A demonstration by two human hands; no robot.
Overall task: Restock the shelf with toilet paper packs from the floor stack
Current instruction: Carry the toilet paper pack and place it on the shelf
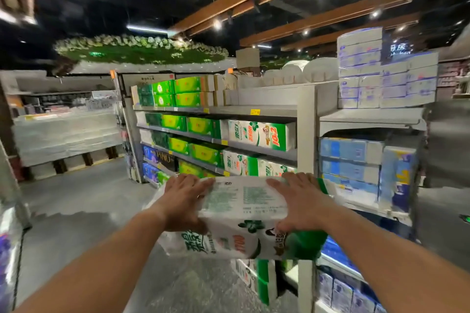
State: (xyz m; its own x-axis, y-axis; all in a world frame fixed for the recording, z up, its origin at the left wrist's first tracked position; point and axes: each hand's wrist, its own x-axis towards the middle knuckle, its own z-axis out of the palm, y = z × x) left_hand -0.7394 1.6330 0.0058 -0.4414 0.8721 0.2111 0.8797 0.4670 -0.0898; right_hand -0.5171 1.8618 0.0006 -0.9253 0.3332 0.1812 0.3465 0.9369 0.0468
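I hold a white and green toilet paper pack (244,213) in front of me at chest height, its printed top facing up. My left hand (183,201) grips its left end and my right hand (302,201) grips its right end. Straight ahead is the grey shelf unit (269,110). Matching white and green packs lie on its middle shelf (262,134) and on the shelf below (254,164). Another pack of the same kind (256,279) stands low by the shelf foot, partly hidden under the one I hold.
Green boxed packs (178,91) fill the left part of the shelves. Blue packs (351,157) fill the bay to the right, with white and blue packs (381,71) stacked on top. Grey floor (84,201) stretches to the left. A wrapped pallet display (66,134) stands at far left.
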